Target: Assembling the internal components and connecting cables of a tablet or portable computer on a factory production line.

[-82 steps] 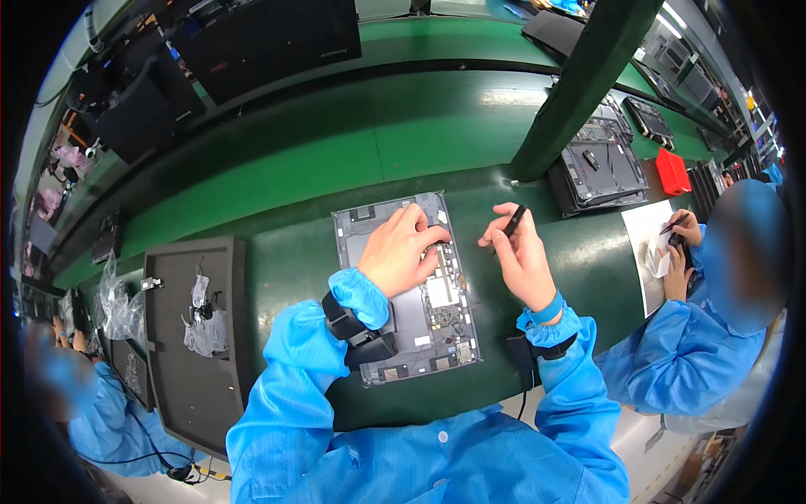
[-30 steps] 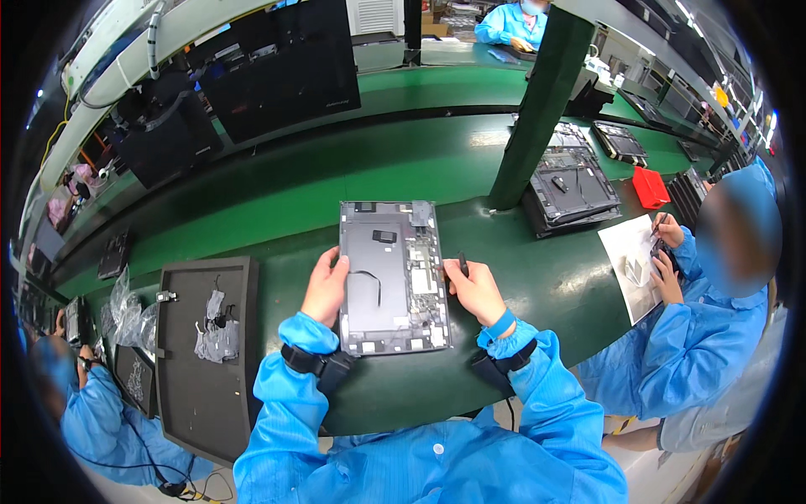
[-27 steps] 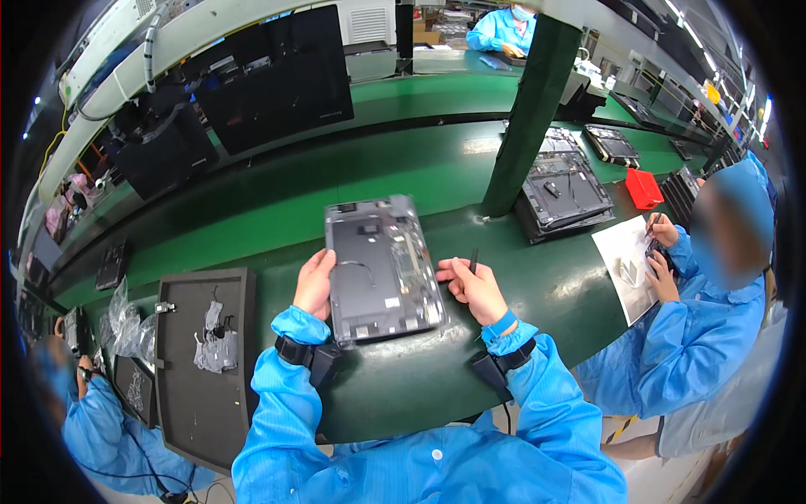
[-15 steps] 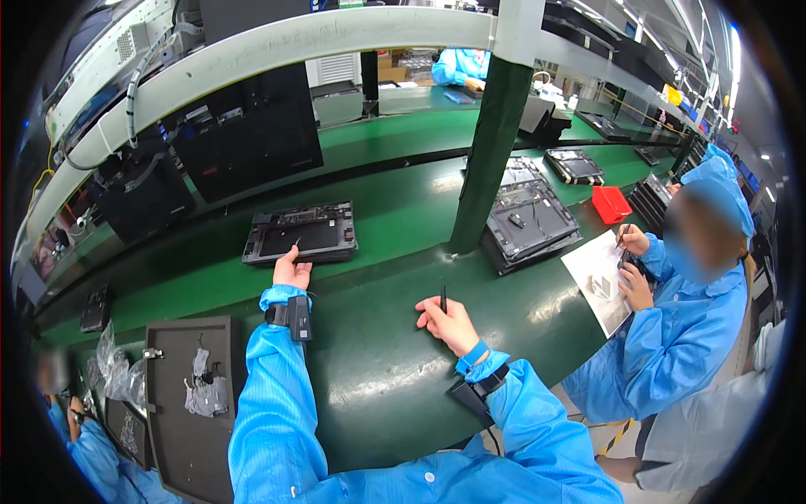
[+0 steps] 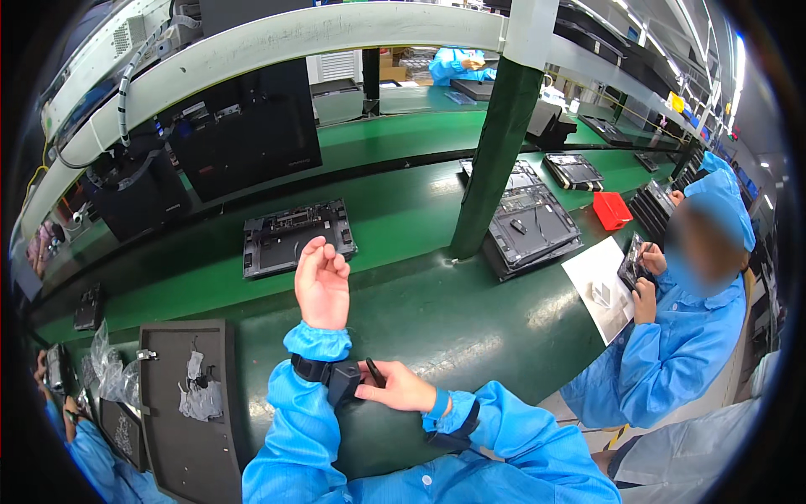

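My left hand [image 5: 323, 286] is raised over the green bench, palm turned up and fingers loosely curled, with nothing in it. Just beyond it lies an opened black laptop base [image 5: 290, 244], its inner parts showing; the hand hides its near right corner. A black box-shaped device [image 5: 342, 382] is strapped to my left wrist. My right hand [image 5: 403, 388] reaches across to that device, fingertips against its right side. A slim black pen-like tool [image 5: 374, 373] sticks up out of the right hand's grip; its lower end is hidden.
Stacked laptop bases [image 5: 533, 227] lie beyond a green post [image 5: 495, 160]. A red box [image 5: 612, 211] stands farther right. A co-worker [image 5: 663, 328] at the right handles a dark part over a white sheet [image 5: 598, 286]. A dark foam-lined tray [image 5: 159, 420] sits at the left.
My left hand has come off the laptop base, back and palm up. My right hand has moved left to the wrist device, keeping the tool. The co-worker now holds up a dark part.
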A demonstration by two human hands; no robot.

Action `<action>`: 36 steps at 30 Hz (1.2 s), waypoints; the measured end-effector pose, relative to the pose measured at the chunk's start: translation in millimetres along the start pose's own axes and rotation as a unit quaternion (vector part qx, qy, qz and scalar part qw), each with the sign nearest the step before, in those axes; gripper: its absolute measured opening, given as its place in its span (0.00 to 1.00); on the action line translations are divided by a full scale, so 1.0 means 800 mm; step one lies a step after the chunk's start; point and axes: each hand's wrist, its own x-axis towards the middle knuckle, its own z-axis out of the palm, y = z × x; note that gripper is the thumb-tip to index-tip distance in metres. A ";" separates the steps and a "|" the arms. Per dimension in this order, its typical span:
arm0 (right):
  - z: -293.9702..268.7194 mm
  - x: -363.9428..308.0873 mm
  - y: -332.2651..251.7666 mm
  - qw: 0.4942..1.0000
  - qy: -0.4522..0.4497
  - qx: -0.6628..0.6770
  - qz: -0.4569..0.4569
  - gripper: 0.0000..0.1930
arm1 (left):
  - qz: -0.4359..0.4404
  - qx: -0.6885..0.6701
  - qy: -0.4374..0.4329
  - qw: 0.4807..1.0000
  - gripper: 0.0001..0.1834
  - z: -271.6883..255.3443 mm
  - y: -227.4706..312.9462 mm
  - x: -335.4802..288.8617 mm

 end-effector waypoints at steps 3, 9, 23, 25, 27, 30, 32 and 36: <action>0.020 -0.008 -0.006 0.996 0.017 0.080 -0.024 0.22 | 0.052 0.022 -0.001 0.998 0.09 0.015 -0.003 -0.008; 0.049 -0.023 0.003 0.993 0.112 -0.044 0.001 0.22 | 0.332 0.499 -0.132 0.790 0.05 0.013 -0.012 -0.027; 0.065 -0.034 0.017 0.992 0.084 -0.084 0.041 0.24 | 0.021 0.243 -0.060 0.968 0.05 0.026 -0.008 -0.030; 0.075 -0.044 0.015 0.996 0.074 -0.006 0.039 0.21 | 0.098 0.360 -0.055 0.926 0.05 0.030 -0.014 -0.028; 0.062 -0.038 0.006 0.996 0.021 -0.052 0.071 0.19 | 0.123 0.413 -0.062 0.900 0.06 0.024 -0.021 -0.033; 0.055 -0.034 -0.006 0.994 0.021 -0.042 0.095 0.19 | 0.231 0.533 -0.162 0.798 0.07 0.021 -0.018 -0.039; 0.045 -0.031 -0.011 0.984 -0.057 -0.144 0.094 0.19 | 0.159 0.471 -0.138 0.857 0.07 0.023 -0.008 -0.050; 0.029 -0.033 0.013 0.996 0.003 0.090 -0.011 0.19 | 0.025 0.163 -0.156 0.974 0.05 0.040 0.026 -0.066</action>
